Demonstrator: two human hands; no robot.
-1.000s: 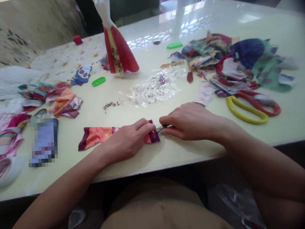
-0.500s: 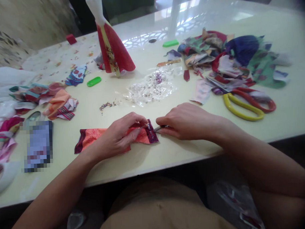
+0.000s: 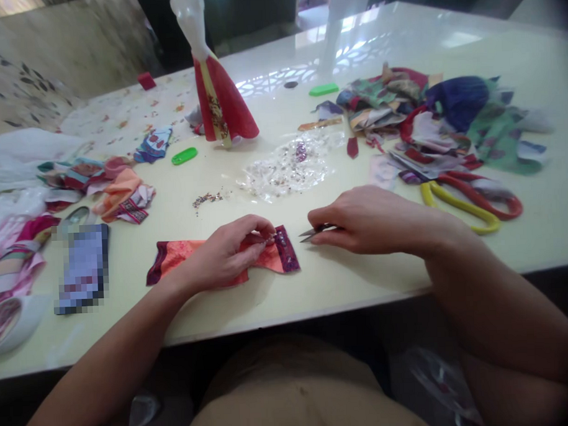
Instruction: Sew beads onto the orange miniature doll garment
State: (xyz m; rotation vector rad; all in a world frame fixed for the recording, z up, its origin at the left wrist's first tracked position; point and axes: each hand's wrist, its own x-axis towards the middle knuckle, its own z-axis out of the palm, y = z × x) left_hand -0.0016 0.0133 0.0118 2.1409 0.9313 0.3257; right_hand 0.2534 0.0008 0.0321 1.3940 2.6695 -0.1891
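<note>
An orange cloth strip (image 3: 176, 254) with dark purple bands at both ends lies flat on the table. Small shiny bits dot its right-hand purple band (image 3: 286, 249). Over the strip rests my left hand (image 3: 224, 255), its thumb and fingertips drawn together beside that band. Something tiny glints at the fingertips, too small to name. To the right, my right hand (image 3: 359, 223) pinches metal tweezers (image 3: 315, 233), whose two points are apart and stand clear of the band. Most of the tweezers' length is hidden in the hand.
Loose sequins (image 3: 206, 200) and a clear plastic bag (image 3: 282, 169) lie ahead. A doll form in a red skirt (image 3: 234, 106) stands behind. Fabric scraps (image 3: 401, 109) and yellow-and-red-handled scissors (image 3: 470, 213) are at right. A phone-like blurred item (image 3: 83, 266) lies left.
My right hand has drawn back to the right, and the tweezers' points have left the purple band and spread apart. The left hand stays over the cloth. The view has shifted slightly.
</note>
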